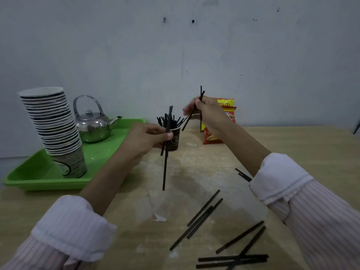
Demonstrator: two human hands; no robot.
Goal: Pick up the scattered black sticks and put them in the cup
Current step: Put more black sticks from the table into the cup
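Pinching light, stiff, likely slippery black sticks [165, 168] in left hand [148, 137] and right hand [206, 114], with cup [174, 142] just behind the left grip and loose sticks [204, 213] well nearer; best taken mid-shaft.

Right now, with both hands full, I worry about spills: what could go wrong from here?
The cup is already crowded with sticks; pushing more in might tip it. The left hand holds its long stick near the top; it could slip. The right hand might knock the snack bags behind it.
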